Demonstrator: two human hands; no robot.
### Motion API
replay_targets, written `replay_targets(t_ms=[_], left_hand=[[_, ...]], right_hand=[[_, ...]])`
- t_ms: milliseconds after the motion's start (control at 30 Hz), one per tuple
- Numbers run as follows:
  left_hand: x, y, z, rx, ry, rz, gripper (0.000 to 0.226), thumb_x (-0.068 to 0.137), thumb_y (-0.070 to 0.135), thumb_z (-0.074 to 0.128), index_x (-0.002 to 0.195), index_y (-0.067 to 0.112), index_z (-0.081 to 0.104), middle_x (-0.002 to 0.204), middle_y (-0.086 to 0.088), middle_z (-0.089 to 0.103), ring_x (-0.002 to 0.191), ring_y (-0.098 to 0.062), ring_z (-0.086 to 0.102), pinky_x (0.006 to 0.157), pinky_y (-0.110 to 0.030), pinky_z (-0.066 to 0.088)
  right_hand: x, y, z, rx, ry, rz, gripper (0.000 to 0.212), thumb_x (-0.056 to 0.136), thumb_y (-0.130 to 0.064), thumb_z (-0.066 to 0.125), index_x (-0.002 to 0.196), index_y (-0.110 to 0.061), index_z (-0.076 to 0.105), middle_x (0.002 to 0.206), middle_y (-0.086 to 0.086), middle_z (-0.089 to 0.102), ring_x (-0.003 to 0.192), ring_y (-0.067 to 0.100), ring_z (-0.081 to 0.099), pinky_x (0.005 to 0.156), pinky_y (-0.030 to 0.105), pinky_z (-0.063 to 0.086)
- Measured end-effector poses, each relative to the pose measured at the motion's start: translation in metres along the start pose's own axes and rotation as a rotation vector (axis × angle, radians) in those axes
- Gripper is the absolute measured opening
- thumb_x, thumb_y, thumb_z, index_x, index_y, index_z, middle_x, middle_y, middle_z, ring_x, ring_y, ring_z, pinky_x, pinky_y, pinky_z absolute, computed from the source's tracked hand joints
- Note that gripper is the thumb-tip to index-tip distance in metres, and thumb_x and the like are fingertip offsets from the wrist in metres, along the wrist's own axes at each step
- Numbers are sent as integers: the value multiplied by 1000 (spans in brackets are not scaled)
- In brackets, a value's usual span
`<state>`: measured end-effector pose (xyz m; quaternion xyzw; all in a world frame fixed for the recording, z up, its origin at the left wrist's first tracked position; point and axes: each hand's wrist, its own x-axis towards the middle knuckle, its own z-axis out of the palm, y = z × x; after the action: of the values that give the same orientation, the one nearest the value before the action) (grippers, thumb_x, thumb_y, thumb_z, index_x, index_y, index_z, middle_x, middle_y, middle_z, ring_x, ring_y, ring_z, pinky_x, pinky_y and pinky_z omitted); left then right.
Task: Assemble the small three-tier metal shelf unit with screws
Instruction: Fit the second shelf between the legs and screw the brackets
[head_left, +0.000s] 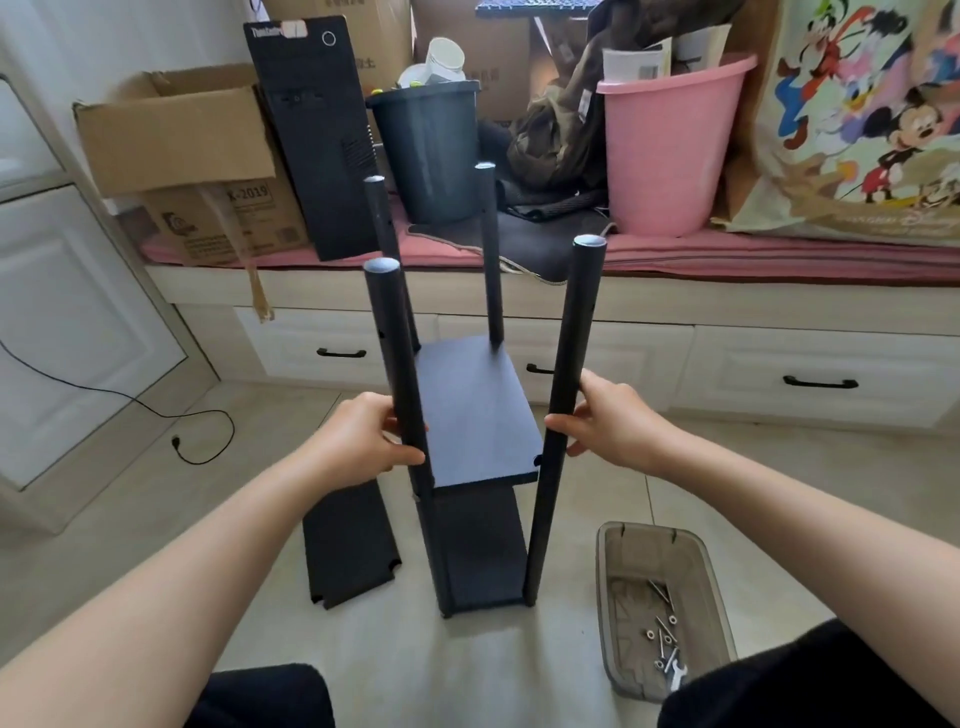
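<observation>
I am kneeling on the tiled floor (727, 467), my dark-clothed knees at the bottom edge. Just to my right a clear plastic tray (613, 597) is sitting on the floor, holding loose screws (662, 631) and a small wrench (675, 675). To my left a spare black shelf panel (350, 545) is lying flat on the tiles.

Between them the shelf unit (478, 415) is standing upright on the floor, with two black boards already fitted between its four posts (the lower board is partly hidden under the upper one). My hands are well apart, one on each near post. My left hand (358, 441) is wrapping its fingers and thumb around the front left post (397, 358) just above the upper board. My right hand (608, 421) is gripping the front right post (569, 364) at about the same height. The two rear posts are rising bare behind the board.

Beyond the unit, a white drawer bench with a pink cushion is carrying a cardboard box (182, 135), a black computer tower (317, 140), a dark bin (428, 150) and a pink bucket (670, 150).
</observation>
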<state>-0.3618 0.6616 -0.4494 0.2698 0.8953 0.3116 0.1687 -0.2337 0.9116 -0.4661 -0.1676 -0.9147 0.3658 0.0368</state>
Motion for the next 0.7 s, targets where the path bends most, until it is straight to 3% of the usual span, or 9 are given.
replay_targets(t_ms=[67, 167, 267, 367, 433, 567, 633, 700], left_hand=[[0, -10, -10, -20, 13, -30, 24, 83, 7, 80, 96, 25, 71, 96, 7, 73, 90, -9, 70, 76, -33, 62], [0, -22, -21, 13, 34, -64, 21, 83, 10, 80, 94, 25, 71, 93, 6, 74, 89, -10, 70, 68, -25, 59], [-4, -24, -25, 235, -10, -158, 6, 91, 27, 74, 88, 23, 70, 84, 2, 74, 76, -12, 71, 61, -23, 54], [-14, -17, -5, 516, -169, -200, 33, 95, 43, 63, 72, 20, 57, 73, 0, 62, 62, -14, 59, 53, -25, 43], [-23, -4, 20, 531, -248, -152, 35, 94, 43, 64, 78, 13, 63, 75, -2, 64, 62, -18, 58, 56, -29, 46], [-22, 12, 67, 584, -51, 195, 17, 97, 20, 56, 107, 13, 68, 100, -4, 69, 91, -22, 65, 74, -34, 55], [-16, 7, 84, 722, 15, 392, 30, 96, 9, 52, 125, 13, 59, 119, -4, 63, 109, -23, 57, 86, -35, 51], [-7, -7, 99, 889, -28, 467, 54, 94, 10, 56, 145, 14, 40, 146, -9, 44, 133, -31, 41, 106, -39, 42]], right_hand=[[-7, -8, 7, -32, -31, -58, 19, 95, -37, 62, 101, -42, 45, 92, -6, 70, 64, 2, 69, 62, 21, 51], [-19, -18, 18, -68, -79, -108, 26, 96, -39, 59, 117, -31, 47, 95, -4, 72, 67, 4, 70, 73, 31, 58], [-27, -25, 24, -95, -112, -136, 25, 96, -41, 57, 113, -27, 46, 92, -4, 71, 69, 7, 70, 77, 36, 59], [-30, -29, 21, -130, -116, -136, 24, 95, -42, 59, 111, -27, 49, 89, -6, 69, 80, 13, 69, 80, 38, 58], [-30, -31, 18, -105, -114, -123, 27, 94, -43, 59, 116, -28, 51, 93, -4, 69, 85, 15, 67, 82, 38, 57], [-32, -37, 17, 47, -79, -130, 24, 94, -44, 59, 113, -31, 52, 100, -4, 69, 88, 16, 69, 84, 38, 57], [-32, -38, 18, 47, -49, -154, 19, 95, -41, 59, 109, -30, 53, 99, -4, 69, 87, 17, 69, 84, 41, 57], [-32, -37, 20, 33, -39, -176, 16, 96, -38, 58, 109, -30, 52, 99, -4, 70, 87, 17, 70, 84, 42, 57]])
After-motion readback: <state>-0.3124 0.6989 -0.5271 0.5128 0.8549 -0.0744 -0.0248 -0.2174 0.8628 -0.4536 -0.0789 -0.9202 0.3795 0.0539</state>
